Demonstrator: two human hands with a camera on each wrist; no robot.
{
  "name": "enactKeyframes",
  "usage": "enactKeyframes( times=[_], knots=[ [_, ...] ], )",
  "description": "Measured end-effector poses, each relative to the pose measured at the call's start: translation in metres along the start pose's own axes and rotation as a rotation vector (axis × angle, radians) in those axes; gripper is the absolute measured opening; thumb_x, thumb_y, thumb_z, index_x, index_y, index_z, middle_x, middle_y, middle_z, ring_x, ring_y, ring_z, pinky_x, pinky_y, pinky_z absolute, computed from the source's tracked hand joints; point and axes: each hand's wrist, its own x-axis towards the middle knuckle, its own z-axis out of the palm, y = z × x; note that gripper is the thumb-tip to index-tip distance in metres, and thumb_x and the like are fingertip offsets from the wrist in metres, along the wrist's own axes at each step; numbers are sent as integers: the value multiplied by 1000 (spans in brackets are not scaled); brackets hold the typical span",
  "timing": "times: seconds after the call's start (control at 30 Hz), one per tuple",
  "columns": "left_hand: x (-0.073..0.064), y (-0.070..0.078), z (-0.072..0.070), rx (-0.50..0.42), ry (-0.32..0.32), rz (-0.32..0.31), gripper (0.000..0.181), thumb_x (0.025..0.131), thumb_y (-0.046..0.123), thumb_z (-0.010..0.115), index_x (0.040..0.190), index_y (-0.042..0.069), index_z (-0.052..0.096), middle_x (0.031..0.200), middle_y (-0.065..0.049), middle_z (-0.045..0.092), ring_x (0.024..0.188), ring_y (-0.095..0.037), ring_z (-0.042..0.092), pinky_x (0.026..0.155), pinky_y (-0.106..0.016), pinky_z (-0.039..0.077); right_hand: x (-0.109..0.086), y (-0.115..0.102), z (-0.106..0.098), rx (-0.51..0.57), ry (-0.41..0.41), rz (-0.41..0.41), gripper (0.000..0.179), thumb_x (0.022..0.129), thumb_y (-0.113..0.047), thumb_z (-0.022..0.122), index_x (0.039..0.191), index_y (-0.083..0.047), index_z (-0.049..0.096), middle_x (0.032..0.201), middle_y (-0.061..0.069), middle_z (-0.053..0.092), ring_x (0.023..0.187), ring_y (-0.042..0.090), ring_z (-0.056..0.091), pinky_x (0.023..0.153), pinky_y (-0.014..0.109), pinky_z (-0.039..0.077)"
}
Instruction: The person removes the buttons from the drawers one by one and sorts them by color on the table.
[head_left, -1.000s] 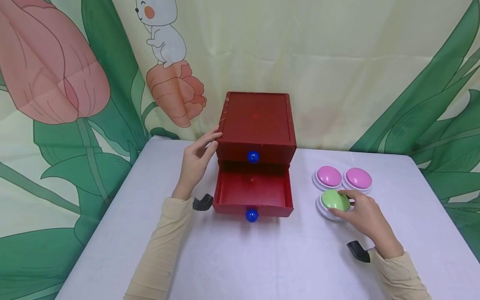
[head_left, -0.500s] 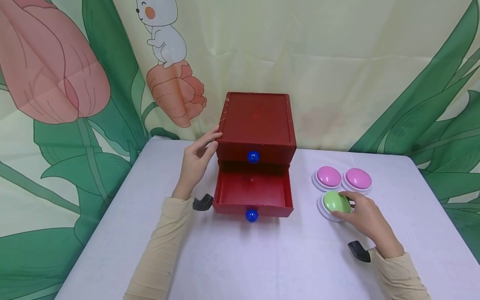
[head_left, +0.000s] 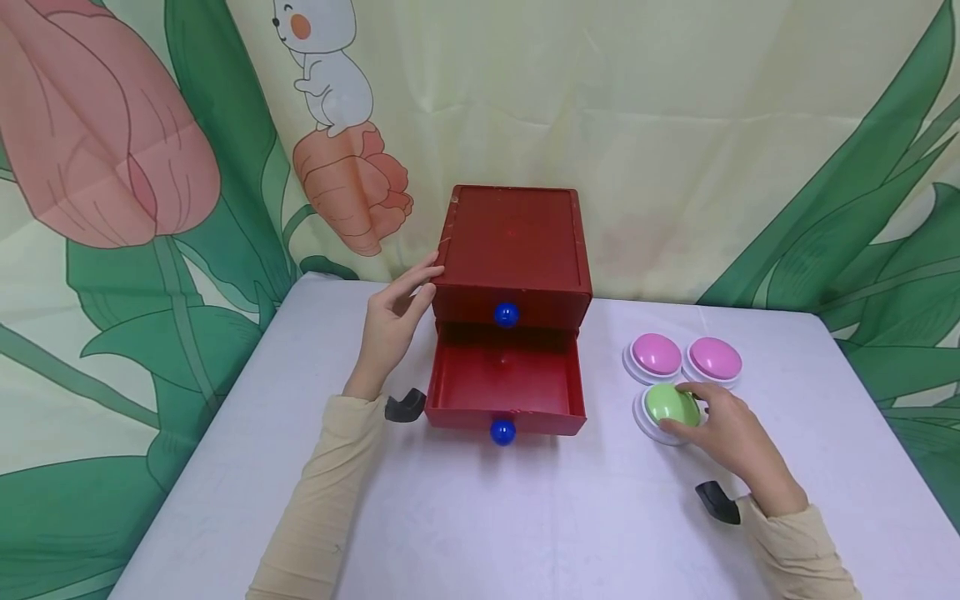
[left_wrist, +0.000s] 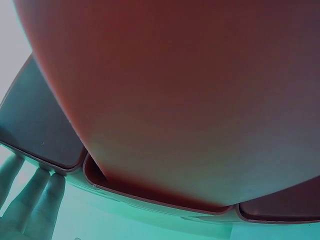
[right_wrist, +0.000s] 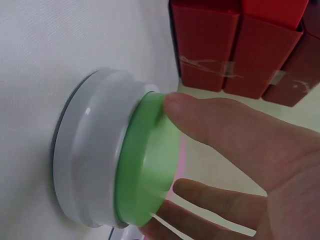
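My right hand (head_left: 731,429) has thumb and fingers on opposite sides of the green dome of a push button (head_left: 670,405). In the right wrist view the button's white base (right_wrist: 95,150) sits on the white table, with the thumb (right_wrist: 192,117) on the dome's edge. My left hand (head_left: 390,325) rests with extended fingers against the left side of a red drawer box (head_left: 513,237). Its lower drawer (head_left: 504,379) is pulled out and shows a bare inside. In the left wrist view, fingertips (left_wrist: 50,192) touch the box's edge.
Two pink push buttons (head_left: 656,355) stand side by side just behind the green one. Blue knobs (head_left: 503,432) stick out from both drawer fronts. A printed curtain (head_left: 637,150) hangs behind the white table (head_left: 480,525). A black wrist mount (head_left: 717,502) juts from the right sleeve.
The green button has shifted very slightly toward the person under the right hand. The left hand and the drawer box stay in place.
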Motion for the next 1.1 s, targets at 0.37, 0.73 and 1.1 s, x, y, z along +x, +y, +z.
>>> enactKeyframes(
  times=[0.37, 0.73, 1.1],
  knots=[
    [-1, -2, 0, -14, 1, 3, 32, 98, 0, 56, 129, -6, 62, 147, -14, 52, 138, -22, 48, 106, -32, 47, -1, -14, -3, 20, 64, -14, 57, 85, -25, 77, 127, 9, 58, 124, 32, 60, 105, 51, 59, 85, 62, 51],
    [-1, -1, 0, -7, 0, -8, 32, 98, 1, 56, 130, -5, 62, 147, -14, 52, 138, -22, 48, 106, -32, 47, -3, -38, -10, 102, 108, -57, 51, 91, -21, 73, 130, 8, 57, 121, 28, 64, 108, 43, 62, 90, 58, 53],
    [-1, -1, 0, -8, 4, -9, 32, 98, 1, 57, 129, -5, 62, 147, -13, 52, 138, -21, 48, 106, -33, 47, -8, -61, -15, 142, 135, -111, 46, 90, -19, 73, 128, 3, 60, 115, 21, 68, 106, 37, 65, 90, 56, 53]
  ],
)
